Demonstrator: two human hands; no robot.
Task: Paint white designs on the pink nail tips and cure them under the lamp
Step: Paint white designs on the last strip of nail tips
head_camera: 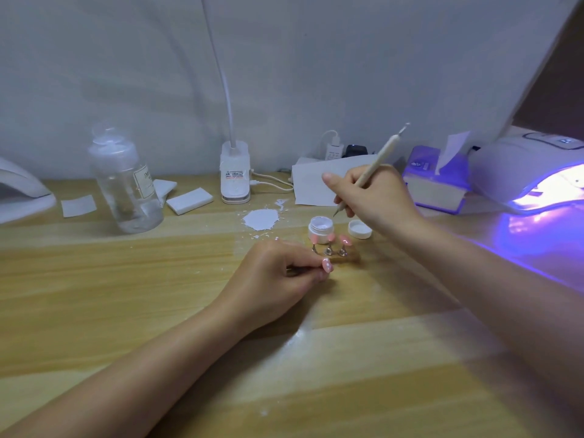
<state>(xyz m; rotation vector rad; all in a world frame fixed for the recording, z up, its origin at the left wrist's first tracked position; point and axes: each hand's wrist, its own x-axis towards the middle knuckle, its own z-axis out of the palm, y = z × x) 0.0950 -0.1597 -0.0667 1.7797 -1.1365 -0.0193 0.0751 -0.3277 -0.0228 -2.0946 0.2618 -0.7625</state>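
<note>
Loading brush [363,181] from jar [319,228]: right hand [376,192] fingers clamped on it; left hand [278,276] fingers pinch nail tip [422,266]; take little paint.

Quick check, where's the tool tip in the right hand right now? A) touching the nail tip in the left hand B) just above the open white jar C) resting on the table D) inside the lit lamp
B: the right hand holds the dotting tool with its tip poised just over the open white jar, apart from the nail tip pinched in the left hand.
</note>
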